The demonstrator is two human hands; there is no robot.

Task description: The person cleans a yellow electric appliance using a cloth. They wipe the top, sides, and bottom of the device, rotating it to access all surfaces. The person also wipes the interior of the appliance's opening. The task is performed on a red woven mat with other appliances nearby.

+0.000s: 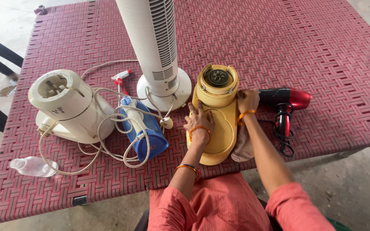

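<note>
A yellow mixer base (216, 112) is seen lying on a woven red cot (279, 47) (its surface is a lattice of plaited straps), close to the near edge and just in front of the person. The base is turned with its round coupling end away from the person, and a dark toothed socket is shown in the middle of that end.

The left hand (199, 121) is laid flat on the flat face of the yellow base, fingers spread and extended; nothing is enclosed by it, so its grip is open and only pressed against the plastic. The right hand (247, 100) is placed against the right side of the taller end, fingers curled around the edge of the housing, so a closed grip on the mixer base is shown. Orange bangles are worn on both wrists.

A crumpled beige cloth (242, 146) is tucked beside the base, under the right forearm. A red and black hair dryer (287, 104) is set just to the right, its cord coiled near it. A white tower fan (156, 47) is stood upright behind the base. Further left, a blue and white iron (146, 132) is wrapped in a white cord, and a white mixer base (67, 107) is set beside it. A clear plastic bottle (33, 166) is laid near the left front corner.
</note>
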